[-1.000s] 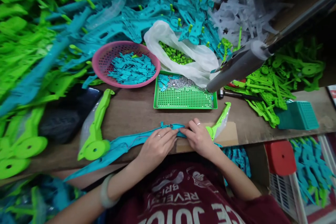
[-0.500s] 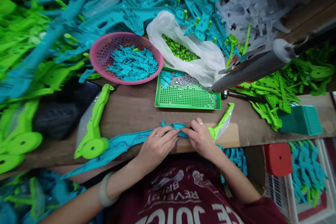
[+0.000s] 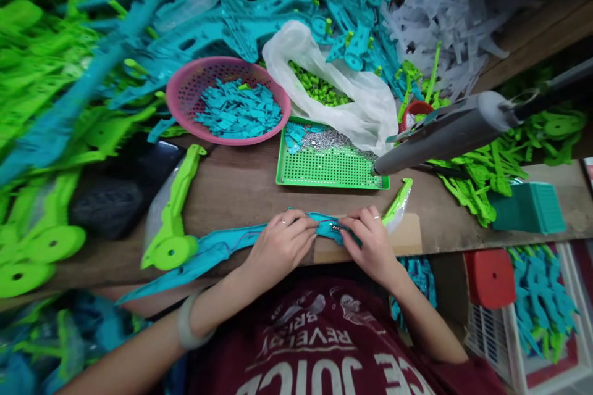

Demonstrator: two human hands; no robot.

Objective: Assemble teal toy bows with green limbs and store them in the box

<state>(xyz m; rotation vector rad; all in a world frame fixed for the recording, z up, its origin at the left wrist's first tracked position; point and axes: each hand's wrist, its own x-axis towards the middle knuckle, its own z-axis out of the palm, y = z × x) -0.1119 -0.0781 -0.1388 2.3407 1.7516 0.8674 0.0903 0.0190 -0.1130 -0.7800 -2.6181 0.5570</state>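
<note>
A long blue plastic shell (image 3: 241, 238) lies across the front of the bench, hollow side up, with a thin wire running along it. At its left end is a green blade piece (image 3: 172, 222) with a round hub; another green blade (image 3: 397, 205) shows past its right end. My left hand (image 3: 285, 244) is closed on the shell's middle, fingertips pressed on its edge. Close beside it, my right hand (image 3: 370, 244) pinches the shell around a small dark and metallic part (image 3: 335, 228) seated in it. Its fingertips partly hide that spot.
Behind the shell stand a green mesh tray (image 3: 324, 168) of small metal pieces, a pink basket (image 3: 173, 95) of blue pieces and a white bag (image 3: 370, 117) of green caps. A grey tube (image 3: 430, 136) juts in from the right. Blue (image 3: 194, 43) and green parts (image 3: 41, 92) are heaped around.
My right hand has shifted a little right along the shell, and the gap between my hands has widened, uncovering the small metallic part. My left hand remains on the shell.
</note>
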